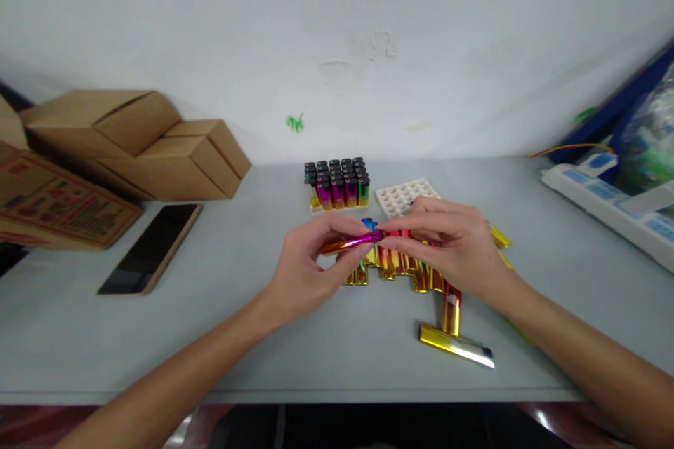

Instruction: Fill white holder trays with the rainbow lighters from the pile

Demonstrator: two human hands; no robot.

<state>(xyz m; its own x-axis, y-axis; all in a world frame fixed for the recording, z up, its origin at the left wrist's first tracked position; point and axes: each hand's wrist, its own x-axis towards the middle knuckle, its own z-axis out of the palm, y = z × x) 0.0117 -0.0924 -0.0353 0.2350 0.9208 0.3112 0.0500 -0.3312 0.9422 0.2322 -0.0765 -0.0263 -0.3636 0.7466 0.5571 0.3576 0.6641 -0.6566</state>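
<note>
Metallic pink-and-gold lighter (pixel 350 243), held lying sideways just above the table (pixel 263 337), between both hands. Left hand (pixel 310 263): fingers closed around the lighter's gold end. Right hand (pixel 447 245): fingertips pinched on the lighter's other end, beside a small blue part (pixel 369 224). Beneath the hands: a loose row of gold and red lighters (pixel 400 268) lying on the table, with two more (pixel 456 326) lying near the front edge. Behind the hands: a tray of upright lighters (pixel 337 186) with black tops, and just beside it a white tray (pixel 403 196) with bare holes. Left side: dark phone (pixel 152 247), face up; stacked cardboard boxes (pixel 137 144) against the wall. Right side: white power strip (pixel 600 207).
</note>
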